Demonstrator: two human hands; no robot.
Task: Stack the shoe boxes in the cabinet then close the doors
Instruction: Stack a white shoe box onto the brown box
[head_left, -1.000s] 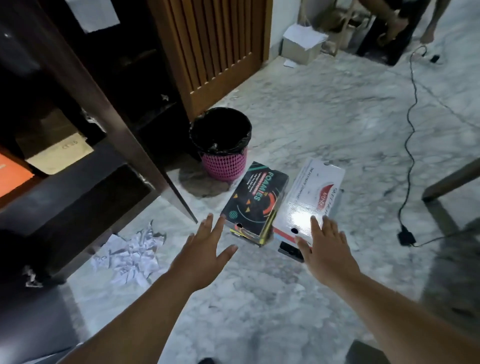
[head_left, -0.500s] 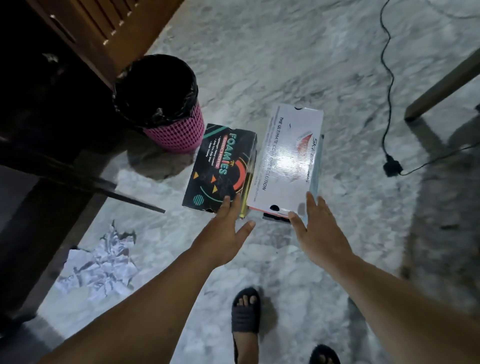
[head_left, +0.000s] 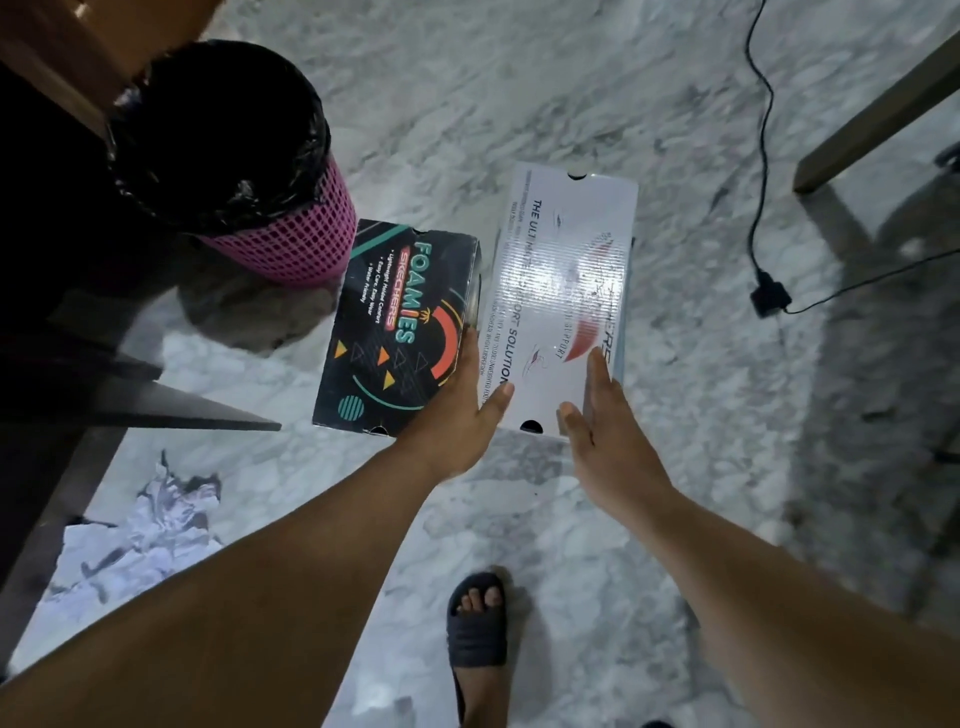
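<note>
White shoe box (head_left: 558, 301) lies lengthwise away on the floor (head_left: 675, 130), straight ahead between both hands. Left hand (head_left: 457, 410) and right hand (head_left: 608, 421) flank its near end, fingers straight, grasping nothing.

The person's 2 forearms are bare from the bottom edge of the view up to the wrists, with no sleeve showing on either. The left hand (head_left: 453, 415) and the right hand (head_left: 608, 415) are bare too: no glove, ring, watch or band can be seen on them. The fingernails look short and plain, though the dim light makes this hard to judge. Below, 1 foot wears a dark, open-toed slide sandal (head_left: 477, 631) with a single wide strap across the top, the toes showing past the strap. At the bottom edge, a dark sliver of what may be a 2nd sandal shows.
</note>
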